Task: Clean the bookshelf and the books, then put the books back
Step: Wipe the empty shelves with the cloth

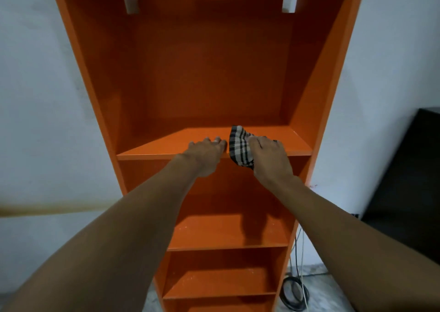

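Head view: both bare forearms reach straight forward to one shelf board (164,146) of the orange bookshelf (209,73), which stands upright against a white wall (35,97). The left hand (207,153) lies palm down at the board's front edge, fingers loosely spread with their tips on the surface, a ring (216,141) on one finger; its grip is relaxed and holds nothing. Just beside it, the right hand (270,157) is also palm down, its grip closed over a bunched cloth (239,145) that presses onto the board near the middle and hangs a little over the front edge. The cloth is soft, crumpled fabric in a black, grey and beige check. The bookshelf is made of flat, smooth, glossy panels with straight edges. Two small pale blocks (289,4) sit high on its back panel. Dusty specks show on the lower shelves (214,235). Dark coiled cables (295,292) lie on the floor at right.
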### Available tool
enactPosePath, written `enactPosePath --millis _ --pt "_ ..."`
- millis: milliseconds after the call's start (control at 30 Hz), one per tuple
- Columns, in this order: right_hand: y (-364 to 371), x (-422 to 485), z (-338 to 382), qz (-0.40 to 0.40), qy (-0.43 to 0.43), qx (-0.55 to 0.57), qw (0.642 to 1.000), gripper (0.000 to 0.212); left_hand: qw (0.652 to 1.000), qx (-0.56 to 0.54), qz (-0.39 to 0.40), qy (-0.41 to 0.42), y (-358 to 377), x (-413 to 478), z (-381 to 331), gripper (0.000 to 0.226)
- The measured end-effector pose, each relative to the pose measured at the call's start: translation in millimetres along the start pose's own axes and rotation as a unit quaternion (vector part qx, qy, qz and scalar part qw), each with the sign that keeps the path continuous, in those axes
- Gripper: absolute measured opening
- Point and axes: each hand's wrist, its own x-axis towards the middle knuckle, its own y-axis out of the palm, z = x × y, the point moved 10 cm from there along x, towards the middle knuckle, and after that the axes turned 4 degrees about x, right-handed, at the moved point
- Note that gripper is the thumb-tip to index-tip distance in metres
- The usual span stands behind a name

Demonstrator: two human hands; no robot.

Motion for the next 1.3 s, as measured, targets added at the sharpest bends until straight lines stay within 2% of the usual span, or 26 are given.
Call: enactPosePath --millis 133,300,367,433,500,567,633,733,833,933,1000,1167,1200,1300 --pt "-21 -11 -61 -0.049 0.017 -0.057 0.997 0.051 1.000 -0.005 -0.002 0.008 -9 13 -33 0.059" --pt "-24 -19 -59 0.041 0.100 -0.193 0.975 0.041 1.000 -0.003 -0.002 -0.012 -9 16 -40 0.062" --pt "-28 -18 -49 0.076 0.081 -0.204 0.973 0.032 1.000 0.001 -0.003 -0.024 -9 16 -38 0.062" --pt "-38 -28 -54 0.156 0.104 -0.100 0.977 0.021 0.999 0.005 0.003 -0.039 -10 17 -38 0.065" --pt "-43 -50 -65 0.217 0.164 0.009 0.962 0.005 0.998 -0.005 0.015 -0.059 -11 15 -41 0.068" --pt "-43 -71 -65 0.245 0.192 0.093 0.946 0.014 0.997 -0.030 0.036 -0.061 -12 12 -48 0.066" --pt "-40 -79 -60 0.254 0.183 0.182 0.932 0.018 0.996 -0.059 0.053 -0.042 -14 7 -57 0.065" --pt "-51 -83 -58 0.242 0.217 0.368 0.871 0.019 0.995 -0.076 0.061 -0.010 -15 -3 -63 0.074" --pt "-55 -84 -59 0.223 0.246 0.494 0.804 0.037 0.985 -0.163 0.049 0.022 -22 -22 -66 0.074" --pt "-51 -89 -46 0.228 0.268 0.575 0.738 0.023 0.938 -0.343 0.028 0.043 -35 -44 -61 0.048" --pt "-51 -92 -34 0.221 0.278 0.624 0.696 0.017 0.898 -0.437 0.048 0.036 -35 -59 -54 0.035" --pt "-37 -112 -7 0.225 0.323 0.682 0.617 0.019 0.843 -0.535 0.060 -0.018 -18 -82 -24 0.024" --pt "-33 -116 -1 0.226 0.330 0.704 0.587 0.027 0.840 -0.539 0.052 -0.035 -12 -84 -16 0.026" --pt "-19 -126 8 0.228 0.331 0.762 0.508 0.079 0.849 -0.523 0.036 -0.072 6 -91 -1 0.022"
